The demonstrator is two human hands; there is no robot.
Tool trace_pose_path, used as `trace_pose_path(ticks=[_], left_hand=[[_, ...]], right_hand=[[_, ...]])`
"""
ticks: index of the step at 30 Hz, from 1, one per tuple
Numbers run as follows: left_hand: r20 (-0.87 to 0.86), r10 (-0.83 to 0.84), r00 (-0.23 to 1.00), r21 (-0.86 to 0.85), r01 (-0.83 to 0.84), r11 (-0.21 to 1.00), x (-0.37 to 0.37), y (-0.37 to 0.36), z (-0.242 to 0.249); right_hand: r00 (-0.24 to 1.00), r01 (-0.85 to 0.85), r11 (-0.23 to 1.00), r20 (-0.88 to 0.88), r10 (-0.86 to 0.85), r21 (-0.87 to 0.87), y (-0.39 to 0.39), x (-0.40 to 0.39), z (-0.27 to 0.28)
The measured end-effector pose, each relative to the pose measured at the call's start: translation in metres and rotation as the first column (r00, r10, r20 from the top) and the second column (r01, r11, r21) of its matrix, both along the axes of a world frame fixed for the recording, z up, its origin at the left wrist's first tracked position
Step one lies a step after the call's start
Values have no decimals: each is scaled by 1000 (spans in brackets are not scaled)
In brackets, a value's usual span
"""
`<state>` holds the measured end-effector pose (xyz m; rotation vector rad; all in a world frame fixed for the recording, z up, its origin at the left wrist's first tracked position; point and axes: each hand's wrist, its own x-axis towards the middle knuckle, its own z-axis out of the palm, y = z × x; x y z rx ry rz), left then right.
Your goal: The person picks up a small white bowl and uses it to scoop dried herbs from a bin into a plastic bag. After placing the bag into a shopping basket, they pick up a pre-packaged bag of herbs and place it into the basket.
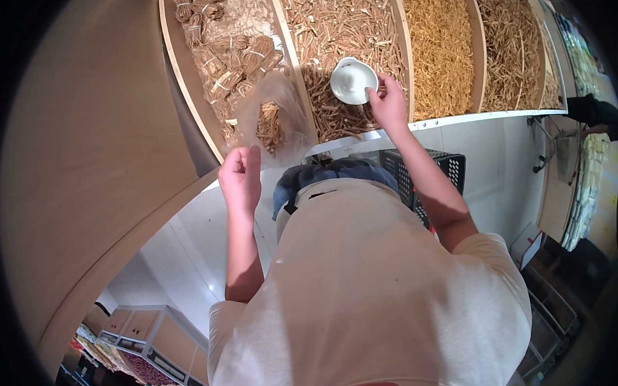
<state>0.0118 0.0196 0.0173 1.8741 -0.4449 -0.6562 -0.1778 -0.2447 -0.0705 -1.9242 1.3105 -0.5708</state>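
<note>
A clear plastic bag (294, 134) hangs from my left hand (241, 177), its thumb and fingers closed on the edge. Brown dried pieces (269, 127) show through the bag. My right hand (390, 104) grips the rim of a small white bowl (354, 81), thumb on the near side. The bowl is over a compartment of short brown dried sticks (342, 24), with its pale inside facing me. Left of that compartment lie tied brown bundles (249, 58), close beyond the bag.
Wooden dividers (404, 53) separate the bins. Yellow dried strips (438, 51) and darker sticks (511, 50) fill those to the right. Below the counter edge is a black perforated basket (446, 167). A large tan panel (99, 152) rises at left; a person (594, 114) stands at far right.
</note>
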Motion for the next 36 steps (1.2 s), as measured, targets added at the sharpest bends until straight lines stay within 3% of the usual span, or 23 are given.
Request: trace_pose_path(ticks=[2, 5, 8, 13, 16, 18, 19, 21, 22, 24, 26, 28, 31, 32, 34, 36], left_hand=[[-3, -16, 1000, 15, 16, 1000, -2, 3, -3], [65, -23, 998, -95, 29, 995, -1, 14, -29], [-46, -41, 998, -98, 37, 995, 0, 16, -23], [32, -58, 998, -163, 62, 985, -7, 17, -19], [17, -54, 998, -118, 55, 991, -13, 21, -14], [19, -6, 1000, -112, 8, 994, -18, 25, -11], [30, -9, 1000, -114, 12, 993, -21, 27, -10], [-11, 156, 988, -111, -156, 981, -32, 31, -13], [-5, 153, 988, -111, -153, 982, -40, 37, -16], [-67, 338, 939, -231, -344, 910, -57, 51, -26], [-33, 346, 938, -226, -345, 911, -86, 65, -41], [-60, 270, 961, -79, -274, 958, -117, 81, -70], [-102, -38, 994, 91, 47, 995, -159, 99, -122], [-121, -141, 983, 181, 161, 970, -173, 100, -135], [-55, -450, 891, 427, 429, 796, -193, 99, -155], [-63, -559, 827, 428, 529, 733, -211, 97, -190]], right_hand=[[1000, -8, 999, 16, 9, -32, -1, -4, -3], [998, 1, 1000, 61, 1, -30, -3, -10, -14], [997, 27, 998, 70, -24, -55, 0, -15, -13], [999, 32, 994, 17, -31, -104, 3, -18, -13], [999, 47, 992, 28, -44, -114, 8, -21, -11], [999, 41, 978, 20, -38, -205, 11, -25, -10], [996, 54, 984, 79, -42, -167, 14, -29, -7], [990, 96, 981, 120, -76, -170, 21, -42, 1], [984, 131, 978, 145, -107, -166, 26, -51, 4], [970, 158, 961, 219, -108, -228, 36, -71, -1], [878, 222, 974, 422, -224, 56, 66, -97, 5], [863, 229, 969, 440, -247, 96, 97, -126, -25], [879, 170, 949, 394, -269, 267, 157, -172, -84], [894, 143, 947, 372, -249, 289, 176, -186, -107], [929, 133, 937, 288, -232, 323, 208, -207, -146], [956, 127, 926, 205, -210, 355, 228, -224, -173]])
